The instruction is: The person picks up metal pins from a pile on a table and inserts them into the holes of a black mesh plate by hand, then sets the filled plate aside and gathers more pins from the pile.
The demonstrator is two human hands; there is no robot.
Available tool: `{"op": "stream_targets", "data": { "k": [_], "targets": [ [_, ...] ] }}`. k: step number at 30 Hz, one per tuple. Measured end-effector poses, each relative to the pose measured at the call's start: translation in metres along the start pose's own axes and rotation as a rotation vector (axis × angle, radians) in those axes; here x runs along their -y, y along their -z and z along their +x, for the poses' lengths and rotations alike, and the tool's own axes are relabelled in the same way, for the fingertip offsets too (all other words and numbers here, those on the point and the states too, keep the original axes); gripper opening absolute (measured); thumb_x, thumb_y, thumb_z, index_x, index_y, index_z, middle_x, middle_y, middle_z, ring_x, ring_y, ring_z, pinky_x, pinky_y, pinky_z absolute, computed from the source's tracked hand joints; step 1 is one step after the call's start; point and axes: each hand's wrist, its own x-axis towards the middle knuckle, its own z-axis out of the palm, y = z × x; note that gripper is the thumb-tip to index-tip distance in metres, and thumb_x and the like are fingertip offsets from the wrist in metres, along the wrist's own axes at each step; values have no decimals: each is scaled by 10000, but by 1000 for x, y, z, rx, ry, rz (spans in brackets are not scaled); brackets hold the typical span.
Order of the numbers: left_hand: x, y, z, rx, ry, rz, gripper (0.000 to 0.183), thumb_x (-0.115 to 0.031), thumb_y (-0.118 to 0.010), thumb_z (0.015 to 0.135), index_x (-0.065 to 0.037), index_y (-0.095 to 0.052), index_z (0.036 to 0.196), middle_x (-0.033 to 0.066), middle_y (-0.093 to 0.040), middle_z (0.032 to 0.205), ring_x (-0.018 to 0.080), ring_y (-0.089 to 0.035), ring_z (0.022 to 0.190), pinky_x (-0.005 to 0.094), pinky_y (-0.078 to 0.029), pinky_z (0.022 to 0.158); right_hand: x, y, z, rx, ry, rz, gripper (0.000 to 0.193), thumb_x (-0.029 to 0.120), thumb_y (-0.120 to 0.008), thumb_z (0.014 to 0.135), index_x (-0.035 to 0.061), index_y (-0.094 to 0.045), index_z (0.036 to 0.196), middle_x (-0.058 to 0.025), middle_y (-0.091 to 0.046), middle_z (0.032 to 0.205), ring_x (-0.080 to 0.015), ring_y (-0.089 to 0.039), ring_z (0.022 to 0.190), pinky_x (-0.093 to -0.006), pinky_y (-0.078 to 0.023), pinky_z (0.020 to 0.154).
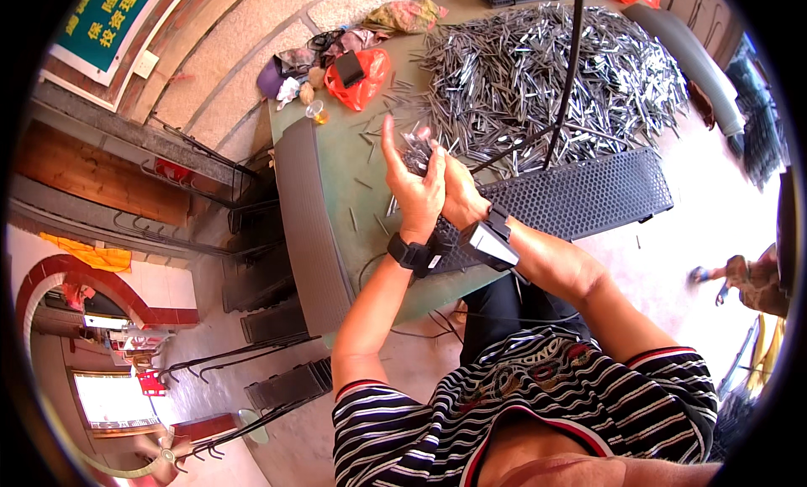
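- Where the 2 hands are meeting above the tabletop (336, 180), a bunch of thin grey strips (416, 155) is resting between them.
- The left hand (414, 194) is gripping the bunch, its thumb lying along the near side and 1 finger pointing upward.
- The right hand (461, 193) is pressing close beside it; its fingers are mostly hiding, so I cannot tell how far they are closing.
- Dark bands are circling both wrists, the right 1 carrying a pale-faced device (490, 243).
- Beyond the hands, a broad heap of similar strips (546, 75) is covering the tabletop's far right, with loose strips scattering leftward.
- A black perforated panel (588, 193) is lying along the heap's near side.
- At the far left, an orange-red bag (374, 90) is sitting near a small clear cup (317, 111).
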Motion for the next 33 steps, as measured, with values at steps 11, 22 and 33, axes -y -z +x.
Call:
{"op": "stream_targets", "data": {
  "k": [11, 22, 33],
  "targets": [
    [9, -14, -24, 121, 26, 463, 965, -175, -717, 672, -74, -135, 1434, 163, -568, 1170, 293, -525, 1118, 638, -107, 1011, -11, 21, -17, 121, -169, 684, 300, 300, -410, 955, 53, -551, 1052, -101, -613, 993, -220, -588, 877, -366, -489, 807],
    [-11, -29, -56, 87, 466, -254, 440, -96, -719, 773, 34, -516, 1141, 31, -586, 917, 96, -546, 796, 245, -455, 739, -23, 62, -23, 376, -91, 669, 221, 124, -362, 953, 19, -530, 1050, -96, -577, 985, -192, -540, 925, -319, -463, 822],
    [-2, -29, -74, -216, 617, -425, 251, -87, -642, 826, 43, -623, 1040, 76, -641, 1009, 116, -586, 874, 259, -454, 800, -7, 45, -59, 95, 528, -1308, 343, 36, -588, 659, -13, -510, 989, -178, -563, 943, -333, -542, 961, -382, -439, 781]
  ]
}}
